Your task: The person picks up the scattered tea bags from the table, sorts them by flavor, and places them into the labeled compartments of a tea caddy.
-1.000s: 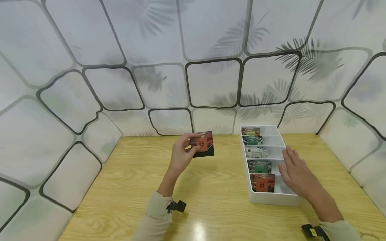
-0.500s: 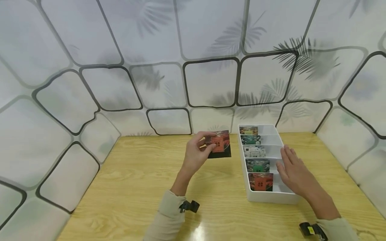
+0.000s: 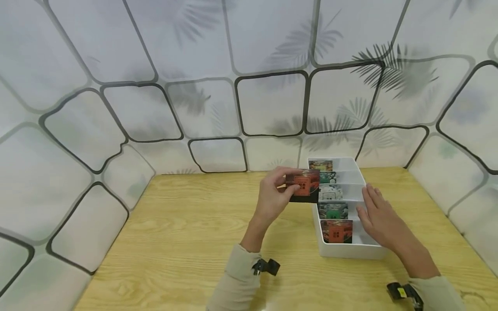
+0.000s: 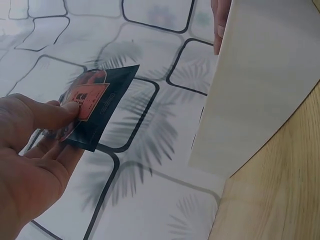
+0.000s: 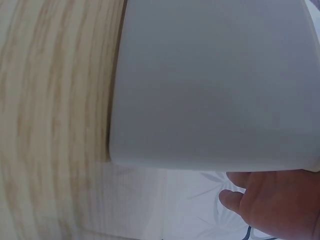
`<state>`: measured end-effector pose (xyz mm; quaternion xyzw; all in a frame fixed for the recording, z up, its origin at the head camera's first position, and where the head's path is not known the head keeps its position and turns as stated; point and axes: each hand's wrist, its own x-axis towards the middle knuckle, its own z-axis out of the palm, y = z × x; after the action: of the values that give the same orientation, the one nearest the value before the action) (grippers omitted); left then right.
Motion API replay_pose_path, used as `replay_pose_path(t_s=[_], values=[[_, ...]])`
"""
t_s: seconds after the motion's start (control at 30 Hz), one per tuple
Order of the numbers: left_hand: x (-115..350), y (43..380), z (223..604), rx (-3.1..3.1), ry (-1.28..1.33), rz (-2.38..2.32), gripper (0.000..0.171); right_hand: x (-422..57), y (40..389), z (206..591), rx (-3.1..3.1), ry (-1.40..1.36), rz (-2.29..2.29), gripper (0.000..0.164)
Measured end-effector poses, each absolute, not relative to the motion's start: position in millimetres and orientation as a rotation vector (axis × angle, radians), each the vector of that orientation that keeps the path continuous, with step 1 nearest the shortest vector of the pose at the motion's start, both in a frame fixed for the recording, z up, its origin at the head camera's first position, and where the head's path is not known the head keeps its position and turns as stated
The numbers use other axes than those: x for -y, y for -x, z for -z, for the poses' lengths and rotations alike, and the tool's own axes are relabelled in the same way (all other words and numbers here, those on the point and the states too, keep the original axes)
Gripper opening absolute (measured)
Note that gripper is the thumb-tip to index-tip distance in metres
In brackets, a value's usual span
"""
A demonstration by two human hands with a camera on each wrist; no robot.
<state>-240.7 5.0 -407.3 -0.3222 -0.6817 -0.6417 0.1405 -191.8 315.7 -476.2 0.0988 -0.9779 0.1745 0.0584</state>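
Observation:
My left hand point(image 3: 274, 194) pinches a flat square sachet point(image 3: 305, 186), dark with a red-orange label, between thumb and fingers. In the head view the sachet overlaps the left edge of a white divided box point(image 3: 352, 251). The left wrist view shows the thumb across the printed face of the sachet point(image 4: 92, 107), which is held up apart from the box wall point(image 4: 265, 85). My right hand point(image 3: 383, 220) lies with fairly straight fingers along the box's right rim, holding nothing. Inside the front compartment stands a matching red sachet point(image 3: 336, 232).
Behind it, the other compartments hold a green sachet point(image 3: 333, 211), a whitish one point(image 3: 330, 192), a teal one point(image 3: 328, 177) and an orange-yellow one point(image 3: 320, 165). The box stands on a wooden table point(image 3: 186, 242). A patterned cloth wall point(image 3: 272, 106) rises behind the table.
My left hand has carried the pinched sachet rightward, from over the table to the box's left edge. The right hand has stayed at the right rim.

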Motion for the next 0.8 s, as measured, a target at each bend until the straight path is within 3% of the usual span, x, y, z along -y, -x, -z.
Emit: replay_pose_path(t_s=[0.8], values=[[-63,220,429,1.99,0.952,1.916,0.03,-316,192,476,2.951,-0.299,-0.539,0.069]])
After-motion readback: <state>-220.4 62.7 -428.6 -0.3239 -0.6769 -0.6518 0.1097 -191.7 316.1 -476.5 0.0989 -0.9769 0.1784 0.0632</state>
